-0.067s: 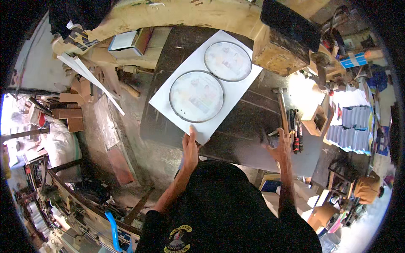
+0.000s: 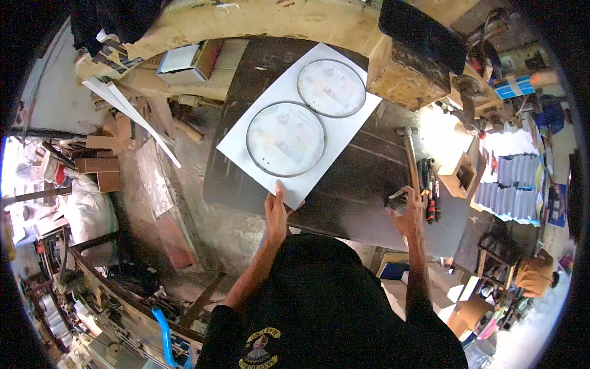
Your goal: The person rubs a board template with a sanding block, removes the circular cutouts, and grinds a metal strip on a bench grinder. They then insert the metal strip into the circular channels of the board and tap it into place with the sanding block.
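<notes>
A white rectangular board (image 2: 243,144) lies tilted across the dark table (image 2: 344,206). Two thin dark rings rest on it, a near ring (image 2: 247,136) and a far ring (image 2: 364,92), each framing a pale printed round face. My left hand (image 2: 276,215) pinches the board's near corner, thumb on top and fingers underneath. At the table's right side, my right hand (image 2: 410,215) curls around a small dark-and-silver object (image 2: 396,198), partly hidden and too unclear to name. Just beyond that hand lies a hammer (image 2: 410,150), its wooden handle reaching toward my fingers.
Red-and-black handled pliers or similar tools (image 2: 432,200) lie beside the hammer. A small wooden box (image 2: 460,174) sits at the table's right edge. Past the far corner stands a bulky worn wooden block (image 2: 409,74). White strips (image 2: 135,117) lean at the left.
My right hand's fingers have shifted slightly around the dark-and-silver object. The board has barely moved under my left hand.
</notes>
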`<act>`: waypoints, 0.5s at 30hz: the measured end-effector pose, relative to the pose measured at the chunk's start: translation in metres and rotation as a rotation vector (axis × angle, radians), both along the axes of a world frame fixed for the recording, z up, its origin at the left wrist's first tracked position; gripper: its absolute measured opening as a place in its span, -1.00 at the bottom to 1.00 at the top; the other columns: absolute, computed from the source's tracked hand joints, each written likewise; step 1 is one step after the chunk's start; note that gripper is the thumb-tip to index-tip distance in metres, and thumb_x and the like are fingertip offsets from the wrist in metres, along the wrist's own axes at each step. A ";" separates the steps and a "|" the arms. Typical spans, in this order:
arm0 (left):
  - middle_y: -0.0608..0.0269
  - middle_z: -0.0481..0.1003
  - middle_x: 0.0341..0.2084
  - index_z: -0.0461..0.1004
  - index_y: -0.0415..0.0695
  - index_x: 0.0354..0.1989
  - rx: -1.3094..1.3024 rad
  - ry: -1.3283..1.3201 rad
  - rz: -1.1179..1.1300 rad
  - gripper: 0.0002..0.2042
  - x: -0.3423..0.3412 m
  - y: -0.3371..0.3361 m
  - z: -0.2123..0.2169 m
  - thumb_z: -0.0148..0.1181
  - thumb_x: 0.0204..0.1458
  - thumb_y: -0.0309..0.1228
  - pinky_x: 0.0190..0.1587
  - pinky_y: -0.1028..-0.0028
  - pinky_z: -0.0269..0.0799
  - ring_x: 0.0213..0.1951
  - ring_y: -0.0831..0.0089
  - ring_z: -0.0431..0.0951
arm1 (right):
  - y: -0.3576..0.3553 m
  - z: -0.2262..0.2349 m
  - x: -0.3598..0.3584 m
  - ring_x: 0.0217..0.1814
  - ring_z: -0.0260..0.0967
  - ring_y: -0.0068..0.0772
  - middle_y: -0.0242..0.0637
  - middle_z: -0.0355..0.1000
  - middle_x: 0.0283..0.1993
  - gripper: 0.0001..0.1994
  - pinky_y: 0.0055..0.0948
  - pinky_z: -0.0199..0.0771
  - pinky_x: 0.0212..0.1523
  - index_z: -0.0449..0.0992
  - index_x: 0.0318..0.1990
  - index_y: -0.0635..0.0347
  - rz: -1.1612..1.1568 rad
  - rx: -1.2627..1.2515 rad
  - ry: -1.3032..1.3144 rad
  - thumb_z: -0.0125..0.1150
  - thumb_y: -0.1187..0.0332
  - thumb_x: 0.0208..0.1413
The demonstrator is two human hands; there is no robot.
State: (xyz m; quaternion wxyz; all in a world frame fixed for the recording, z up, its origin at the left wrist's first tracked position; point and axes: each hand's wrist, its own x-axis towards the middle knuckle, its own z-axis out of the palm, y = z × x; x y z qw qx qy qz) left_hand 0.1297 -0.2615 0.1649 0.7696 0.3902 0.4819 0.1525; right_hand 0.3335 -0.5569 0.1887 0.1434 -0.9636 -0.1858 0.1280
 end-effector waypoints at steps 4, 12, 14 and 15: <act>0.07 0.48 -0.11 0.35 -0.34 0.05 -0.046 0.152 -0.188 -0.50 -0.003 0.003 0.005 -0.06 0.30 -0.04 -0.22 0.36 0.62 -0.08 0.36 0.52 | -0.014 0.005 0.016 0.14 0.32 0.12 0.05 0.36 0.05 -0.26 -0.07 0.35 0.13 0.26 0.17 0.07 0.016 0.076 0.117 0.46 0.42 -0.26; 0.08 0.57 -0.28 0.40 -0.37 -0.04 0.300 -0.098 -0.199 -0.56 -0.004 -0.008 -0.040 0.38 0.05 -0.30 -0.39 0.47 0.62 -0.32 0.43 0.61 | 0.107 0.136 0.021 -0.09 0.33 -0.36 -0.27 0.34 -0.21 -0.43 -0.27 0.37 0.09 0.31 -0.04 0.23 0.226 1.132 0.219 0.19 0.47 -0.39; 0.06 0.58 -0.30 0.41 -0.38 -0.07 0.352 -0.023 -0.225 -0.55 0.004 -0.007 -0.017 0.39 0.03 -0.28 -0.42 0.45 0.62 -0.34 0.42 0.61 | 0.153 0.149 0.002 -0.11 0.33 -0.23 -0.14 0.35 -0.20 -0.43 -0.19 0.33 0.12 0.31 -0.09 0.33 0.101 1.445 0.320 0.12 0.43 -0.45; 0.04 0.58 -0.32 0.42 -0.40 -0.11 0.414 0.066 -0.241 -0.55 0.002 -0.006 -0.012 0.41 0.01 -0.27 -0.44 0.44 0.62 -0.35 0.41 0.62 | 0.171 0.145 -0.002 -0.11 0.34 -0.21 -0.11 0.35 -0.20 -0.43 -0.18 0.32 0.12 0.31 -0.09 0.35 0.161 1.477 0.301 0.11 0.43 -0.46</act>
